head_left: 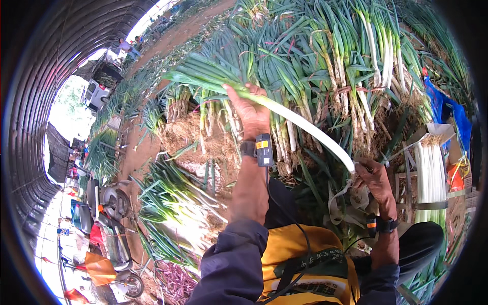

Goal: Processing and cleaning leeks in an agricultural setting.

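A long green onion [310, 128] with a thick white stalk slants across the middle, leaves to the upper left and root end to the lower right. My left hand [249, 105] is wrapped round it where green turns white. At the root end, my right hand [375, 184] has its fingers pinched together against the tip. Pale, papery skins [339, 203] hang just below and left of those fingers; whether they are still attached is unclear. Both wrists wear dark bands, the left one with a small black device [264, 150].
Tied bunches of green onions [351, 56] with soil on their roots stand ahead. Loose onions [175, 190] lie at left. On my right, a metal rack [431, 205] holds clean white stalks beside a blue sheet [446, 109]. A motorbike [114, 223] stands far left.
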`<state>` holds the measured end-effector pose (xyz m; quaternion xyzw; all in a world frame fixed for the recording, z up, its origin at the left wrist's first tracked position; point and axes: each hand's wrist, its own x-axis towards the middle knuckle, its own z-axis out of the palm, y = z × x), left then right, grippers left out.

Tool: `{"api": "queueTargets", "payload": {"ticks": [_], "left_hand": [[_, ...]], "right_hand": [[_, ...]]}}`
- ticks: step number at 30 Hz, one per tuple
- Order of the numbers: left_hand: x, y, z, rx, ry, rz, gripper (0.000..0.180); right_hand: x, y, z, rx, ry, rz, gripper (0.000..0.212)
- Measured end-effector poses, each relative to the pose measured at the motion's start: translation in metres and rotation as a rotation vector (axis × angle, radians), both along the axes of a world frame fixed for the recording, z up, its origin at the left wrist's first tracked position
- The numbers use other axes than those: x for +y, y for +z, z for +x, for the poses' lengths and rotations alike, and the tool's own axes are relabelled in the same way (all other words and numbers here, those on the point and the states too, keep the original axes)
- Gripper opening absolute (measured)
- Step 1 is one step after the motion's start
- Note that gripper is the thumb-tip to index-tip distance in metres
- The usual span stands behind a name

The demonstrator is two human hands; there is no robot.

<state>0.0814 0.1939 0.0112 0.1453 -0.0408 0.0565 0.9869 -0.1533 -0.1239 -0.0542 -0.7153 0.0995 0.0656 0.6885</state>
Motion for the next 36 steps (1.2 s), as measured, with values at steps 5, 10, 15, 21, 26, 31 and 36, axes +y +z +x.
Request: {"api": "queueTargets", "payload": {"ticks": [5, 10, 15, 21, 26, 31, 36], "left_hand": [[-0.009, 0.003, 0.0, 0.01, 0.079, 0.077, 0.052], [-0.008, 0.004, 0.009, 0.048, 0.038, 0.021, 0.049], [-0.022, 0.006, 0.007, 0.073, 0.075, 0.045, 0.051], [-0.058, 0.002, -0.006, 0.194, 0.014, -0.016, 0.04], [-0.103, 0.007, -0.044, 0.18, -0.154, 0.165, 0.031], [-0.136, -0.012, -0.068, -0.017, -0.478, 0.347, 0.052], [-0.168, -0.035, -0.086, 0.018, -0.668, 0.469, 0.045]], "right_hand": [[0.007, -0.016, 0.002, -0.056, -0.117, -0.295, 0.023], [-0.038, -0.063, 0.024, -0.102, -0.502, 0.186, 0.021], [-0.04, -0.107, 0.002, 0.029, -0.143, -0.39, 0.027], [0.056, -0.038, 0.033, -0.138, 0.014, 0.052, 0.061], [0.043, -0.003, 0.076, -0.372, -0.275, 0.907, 0.045], [0.054, 0.019, 0.095, -0.474, -0.223, 0.909, 0.041], [0.062, 0.038, 0.097, -0.51, -0.224, 0.831, 0.039]]}}
